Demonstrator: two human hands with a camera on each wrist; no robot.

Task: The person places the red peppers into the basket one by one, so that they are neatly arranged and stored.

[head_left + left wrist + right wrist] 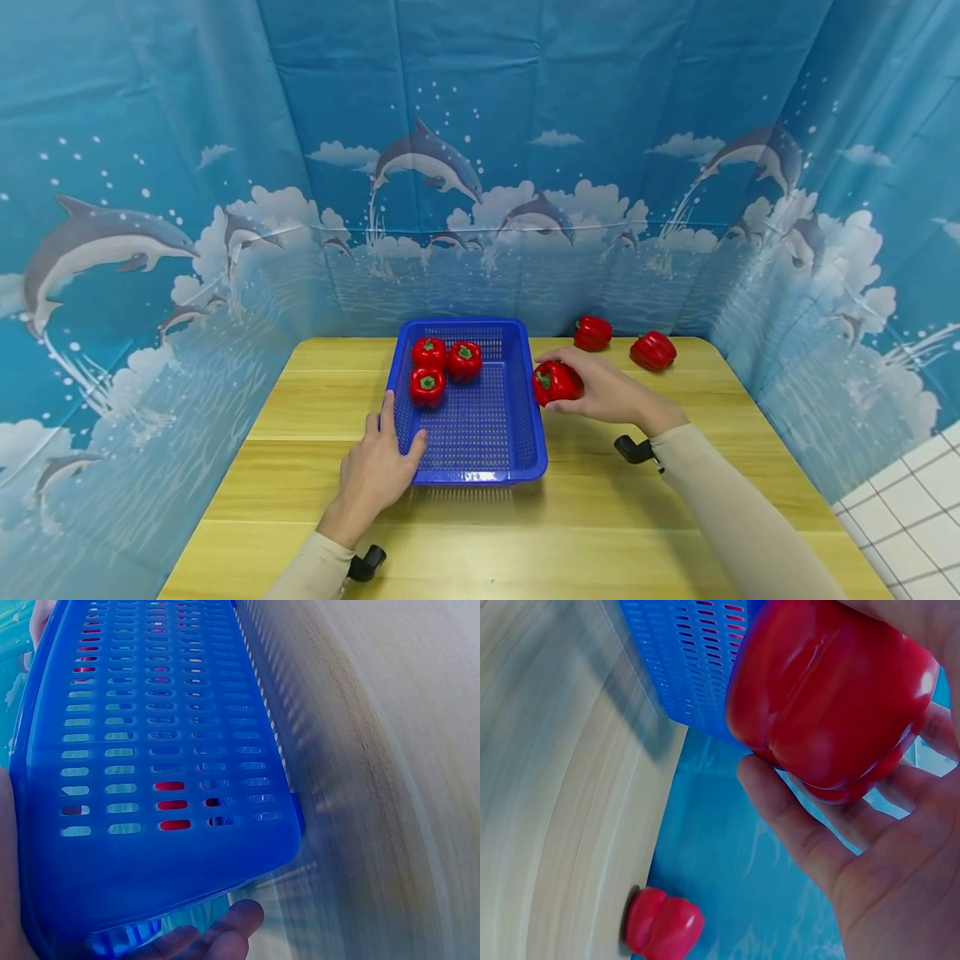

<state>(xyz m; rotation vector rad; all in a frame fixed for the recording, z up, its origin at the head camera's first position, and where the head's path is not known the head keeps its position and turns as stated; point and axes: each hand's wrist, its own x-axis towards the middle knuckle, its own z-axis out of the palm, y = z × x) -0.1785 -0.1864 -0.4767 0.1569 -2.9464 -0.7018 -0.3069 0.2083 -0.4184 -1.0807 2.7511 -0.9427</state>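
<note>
A blue plastic basket point(480, 442) sits on the wooden table with three red bell peppers point(427, 387) grouped in its far left part. My left hand point(378, 467) holds the basket's near left corner, thumb over the rim and fingers along the outer side; in the left wrist view, fingertips point(244, 918) show beyond the perforated wall point(165, 862). Just outside the right rim, my right hand point(600, 392) grips another red bell pepper point(557, 383). Close up in the right wrist view, that pepper point(832, 697) lies between thumb and fingers, its stem out of sight.
Two more red bell peppers lie at the back right of the table point(645, 500), one near the back edge point(592, 332) and one farther right point(653, 351). A blue dolphin-print curtain point(465, 275) hangs behind and along both sides. White tiles point(922, 500) show at lower right.
</note>
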